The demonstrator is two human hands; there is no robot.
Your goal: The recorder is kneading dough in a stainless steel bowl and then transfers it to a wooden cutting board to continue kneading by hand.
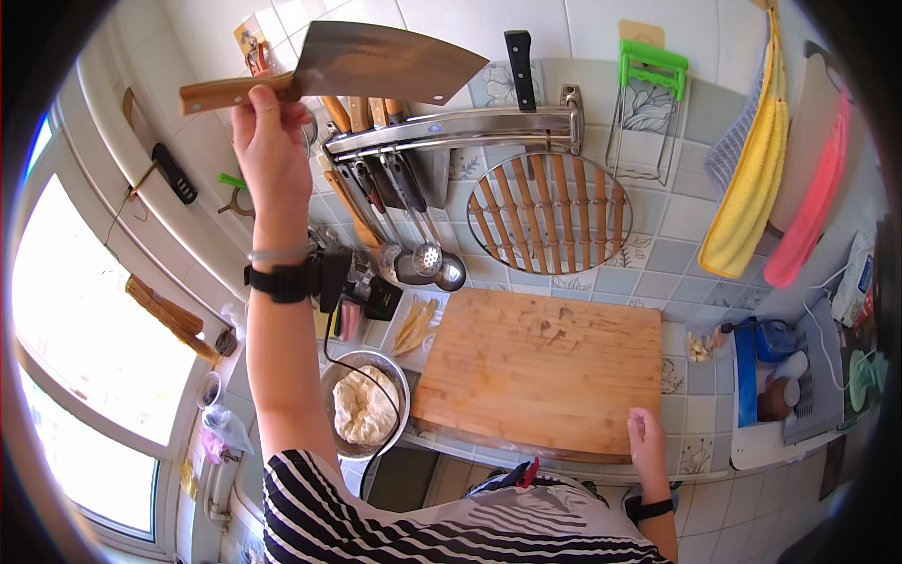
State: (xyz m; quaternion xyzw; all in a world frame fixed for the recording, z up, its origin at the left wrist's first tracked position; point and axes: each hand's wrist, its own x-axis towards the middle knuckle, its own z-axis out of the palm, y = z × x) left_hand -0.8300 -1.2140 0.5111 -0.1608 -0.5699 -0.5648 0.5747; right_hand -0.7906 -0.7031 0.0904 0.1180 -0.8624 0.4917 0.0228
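Note:
My left hand (275, 151) is raised at the upper left and grips the wooden handle of a cleaver (387, 65). Its broad steel blade points right, in front of the tiled wall and above the knife rack. Low on the right, my right hand (644, 433) is at the front right corner of a thick wooden cutting board (542, 374). Its fingers are curled together, and nothing shows in them. Whether it touches the board is unclear. Left of the board, a metal bowl (403, 381) holds a lump of dough (363, 405).
A wall-mounted steel rack (458, 130) carries knives, ladles and a skimmer. A round slatted trivet (550, 215) hangs below it. Behind the bowl stands a white tray (438, 304) with pale strips. Garlic (699, 347) and a blue box (743, 381) lie right of the board. A black cable crosses the bowl.

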